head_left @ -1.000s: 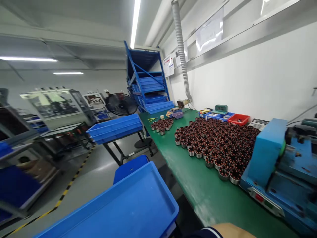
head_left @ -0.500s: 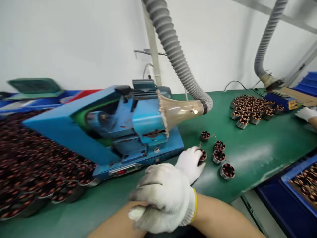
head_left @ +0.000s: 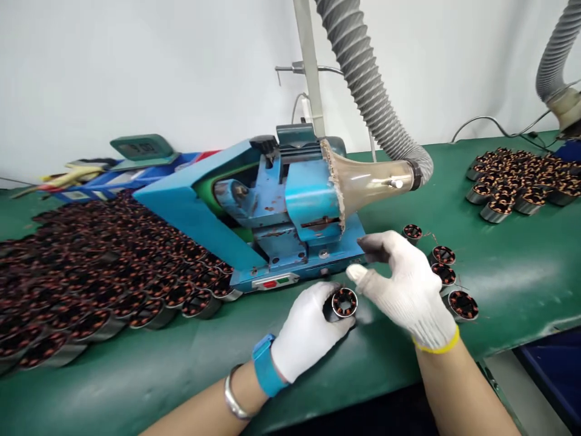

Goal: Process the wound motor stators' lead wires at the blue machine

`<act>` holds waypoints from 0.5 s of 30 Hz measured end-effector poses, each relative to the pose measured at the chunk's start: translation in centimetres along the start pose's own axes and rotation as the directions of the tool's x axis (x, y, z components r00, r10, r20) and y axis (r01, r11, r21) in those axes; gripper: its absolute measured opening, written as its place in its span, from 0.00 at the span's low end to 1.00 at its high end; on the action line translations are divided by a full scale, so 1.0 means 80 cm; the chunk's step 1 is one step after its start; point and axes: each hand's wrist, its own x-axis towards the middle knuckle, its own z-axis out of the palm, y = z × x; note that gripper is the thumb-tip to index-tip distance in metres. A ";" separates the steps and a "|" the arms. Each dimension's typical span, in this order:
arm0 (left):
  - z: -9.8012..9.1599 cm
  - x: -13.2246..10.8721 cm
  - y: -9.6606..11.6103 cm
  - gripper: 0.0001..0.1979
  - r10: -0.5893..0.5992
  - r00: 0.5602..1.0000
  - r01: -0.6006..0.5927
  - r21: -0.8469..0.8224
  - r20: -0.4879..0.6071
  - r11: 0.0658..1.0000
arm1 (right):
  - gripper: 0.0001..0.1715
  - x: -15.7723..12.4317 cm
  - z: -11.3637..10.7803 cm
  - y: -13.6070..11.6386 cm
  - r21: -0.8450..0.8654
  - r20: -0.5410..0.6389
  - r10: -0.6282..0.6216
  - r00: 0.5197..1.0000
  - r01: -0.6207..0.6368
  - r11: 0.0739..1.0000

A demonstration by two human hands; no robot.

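My left hand [head_left: 308, 330], in a white glove with a blue band at the wrist, is wrapped round a metal ring part [head_left: 344, 302] with black and copper windings, low over the green table. To its right, my right hand [head_left: 402, 281], gloved in white with a yellow cuff, has thumb and fingers apart and nothing between them. Beside and partly behind that hand stand several similar parts [head_left: 463, 304]. A blue belt machine [head_left: 272, 224] with red and green buttons stands just beyond both hands.
Many wound parts [head_left: 113, 272] cover the table's left side. Another cluster [head_left: 521, 178] stands at the back right. A grey hose [head_left: 372, 85] runs down to the machine's clear funnel [head_left: 372, 180]. Blue trays [head_left: 136, 175] sit behind the machine on the green tabletop [head_left: 512, 278].
My hands were crossed and have separated. The left hand has moved left with a wound part in it, and the right hand has moved right and opened. The view has shifted left.
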 end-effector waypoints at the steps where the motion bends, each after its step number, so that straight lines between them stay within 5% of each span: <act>1: 0.000 0.000 0.001 0.16 -0.010 1.000 0.011 -0.059 0.015 0.998 | 0.26 0.002 -0.001 0.000 -0.109 0.078 0.055 0.995 -0.047 0.993; 4: 0.000 0.000 -0.001 0.22 -0.063 0.997 0.049 -0.223 -0.054 0.974 | 0.39 0.001 0.010 -0.001 -0.347 0.250 0.145 0.957 -0.052 0.936; 6: -0.004 0.002 -0.002 0.24 -0.042 0.990 0.006 -0.260 -0.133 0.965 | 0.37 -0.002 0.025 -0.004 -0.349 0.315 0.158 0.936 -0.040 0.936; 10: -0.017 0.018 0.005 0.19 0.076 0.962 -0.136 -0.220 -0.263 0.966 | 0.26 0.001 0.056 -0.009 -0.085 0.266 0.130 0.955 -0.111 0.990; 15: -0.027 0.046 0.026 0.19 0.147 0.917 -0.224 -0.174 -0.370 0.959 | 0.24 0.022 0.068 -0.012 0.265 0.139 0.144 0.980 -0.177 0.948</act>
